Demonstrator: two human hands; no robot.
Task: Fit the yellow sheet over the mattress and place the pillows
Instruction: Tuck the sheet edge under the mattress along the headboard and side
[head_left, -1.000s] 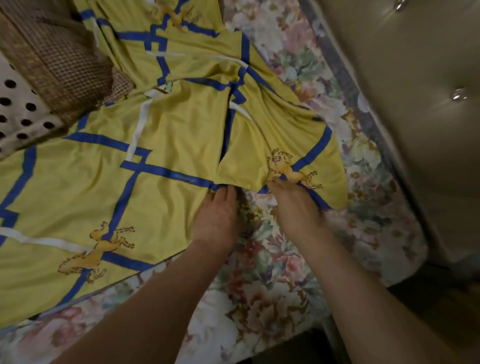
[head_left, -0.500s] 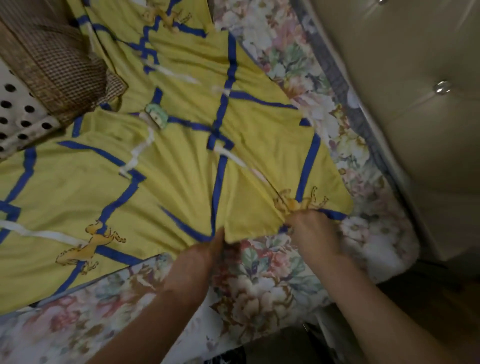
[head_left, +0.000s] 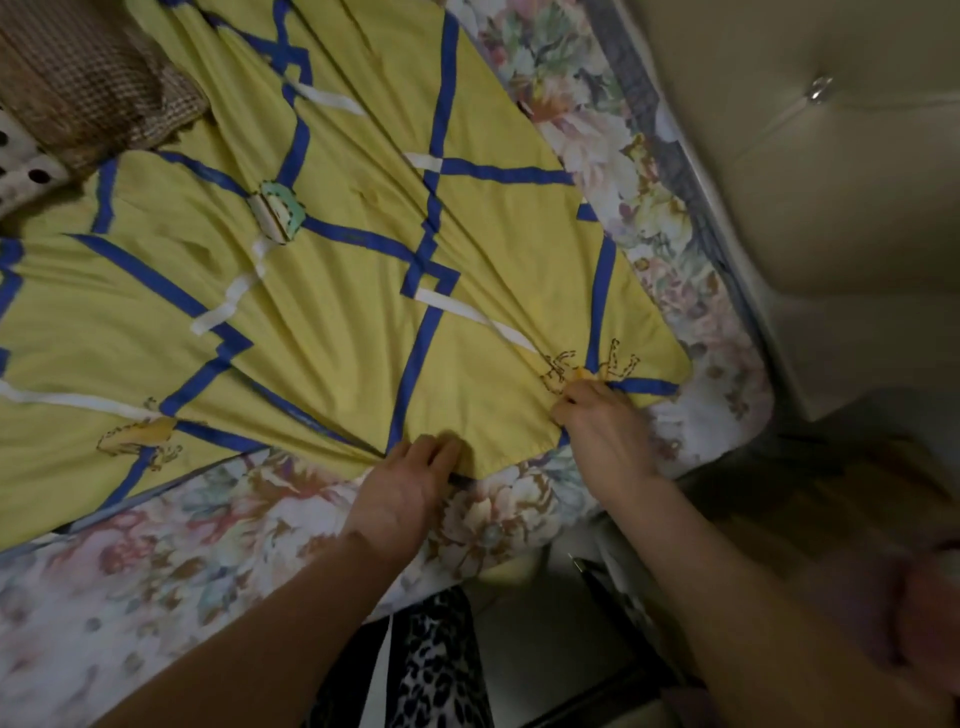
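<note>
Gripping yellow sheet (head_left: 332, 291) hem with left hand (head_left: 410, 483) and right hand (head_left: 605, 436) fingers clenched, near mattress (head_left: 498, 514) corner; fitting barely begun, mattress edges showing, pillows unplaced.

— Where are your hands?
— Both your bare forearms reach forward, close together. Your left hand (head_left: 402, 491) lies palm down, fingers curled.
— And the other?
— Your right hand (head_left: 605, 434) is clenched, knuckles up, wrist bent, slightly further forward than the left.
</note>
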